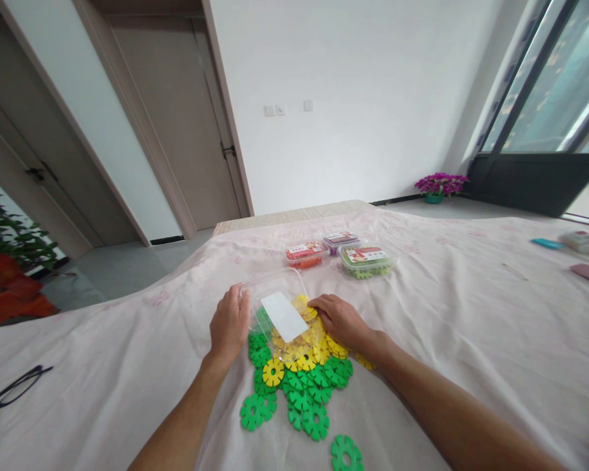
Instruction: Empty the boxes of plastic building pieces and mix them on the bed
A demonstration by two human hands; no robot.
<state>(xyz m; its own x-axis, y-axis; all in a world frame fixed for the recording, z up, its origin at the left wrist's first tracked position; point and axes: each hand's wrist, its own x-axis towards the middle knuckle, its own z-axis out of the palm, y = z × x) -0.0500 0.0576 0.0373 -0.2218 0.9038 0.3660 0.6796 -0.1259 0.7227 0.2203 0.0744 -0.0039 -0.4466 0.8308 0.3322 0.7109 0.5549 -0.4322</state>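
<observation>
A clear plastic box (282, 314) with a white label lies tilted on the bed over a heap of green and yellow toothed discs (302, 386). My left hand (230, 325) grips the box's left rim, fingers curled round it. My right hand (342, 320) rests at the box's right edge, fingers bent onto the yellow discs (319, 353) there; what they pinch is hidden. One green disc (346, 453) lies apart near the lower edge.
Three closed clear boxes stand further back: one with red pieces (305, 254), one purple (341, 241), one green (366, 260). Black glasses (10, 391) lie at the left. Small items (582, 252) lie far right. A pink sheet (471, 314) covers the bed.
</observation>
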